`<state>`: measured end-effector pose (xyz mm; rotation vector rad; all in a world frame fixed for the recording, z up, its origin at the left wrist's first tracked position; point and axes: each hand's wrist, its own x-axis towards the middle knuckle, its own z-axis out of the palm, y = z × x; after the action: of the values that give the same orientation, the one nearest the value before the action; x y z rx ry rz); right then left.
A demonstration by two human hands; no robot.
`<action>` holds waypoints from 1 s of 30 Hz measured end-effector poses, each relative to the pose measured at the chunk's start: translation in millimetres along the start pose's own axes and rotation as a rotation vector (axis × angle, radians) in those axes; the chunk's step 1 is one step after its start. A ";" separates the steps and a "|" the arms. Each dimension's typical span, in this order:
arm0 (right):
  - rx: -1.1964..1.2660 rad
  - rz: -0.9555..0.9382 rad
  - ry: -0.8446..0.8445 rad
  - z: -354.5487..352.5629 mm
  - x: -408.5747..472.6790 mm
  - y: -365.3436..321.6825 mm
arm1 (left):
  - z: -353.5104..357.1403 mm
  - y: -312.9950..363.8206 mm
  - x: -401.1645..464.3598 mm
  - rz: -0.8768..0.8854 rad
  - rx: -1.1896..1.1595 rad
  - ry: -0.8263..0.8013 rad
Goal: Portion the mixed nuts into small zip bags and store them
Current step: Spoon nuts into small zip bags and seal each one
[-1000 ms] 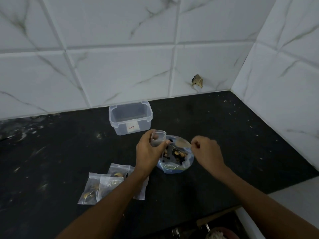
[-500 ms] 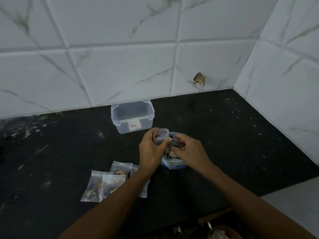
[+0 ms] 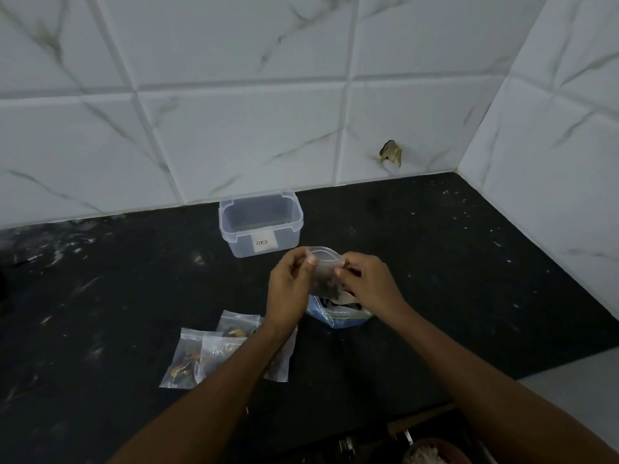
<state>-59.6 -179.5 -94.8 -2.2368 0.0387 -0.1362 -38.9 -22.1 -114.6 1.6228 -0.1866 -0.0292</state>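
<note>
Both hands, left and right, are pinching an open small zip bag just in front of the empty container | filled bags are lying nearer me, left | nut supply bag is sitting beneath my hands | sealing and storing are remaining

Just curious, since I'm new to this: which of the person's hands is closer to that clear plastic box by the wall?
Left. The left hand sits just in front of the clear plastic box, slightly to its right; the right hand is farther right. Both pinch the small zip bag.
</note>
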 end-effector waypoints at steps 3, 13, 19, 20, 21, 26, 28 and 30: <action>0.095 0.048 -0.078 -5.7 2.8 6.3 | -9.4 -0.6 5.8 -0.081 -0.050 -0.023; 0.210 0.036 -0.116 -9.8 2.4 0.8 | -12.1 2.6 9.8 -0.133 0.029 0.000; 0.069 -0.032 -0.041 -13.3 4.7 -0.2 | -14.2 5.4 9.2 -0.142 0.050 -0.027; 0.061 -0.036 -0.053 -13.6 4.8 -0.9 | -14.5 5.0 8.5 -0.153 0.038 -0.029; 0.057 -0.033 -0.066 -14.0 5.1 -1.1 | -15.0 4.6 7.9 -0.164 0.025 -0.033; 0.053 -0.029 -0.118 -14.8 5.4 -1.0 | -15.6 3.3 7.0 -0.166 0.014 -0.036; 0.026 -0.032 -0.112 -15.2 6.2 -0.4 | -16.4 3.7 6.8 -0.145 0.008 -0.058; 0.031 -0.031 -0.113 -17.2 7.2 0.8 | -18.9 4.8 7.2 -0.130 -0.024 -0.116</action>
<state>-54.4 -194.0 -84.2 -2.2113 -0.0587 -0.0265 -29.7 -4.7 -108.0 1.6083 -0.1687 -0.2248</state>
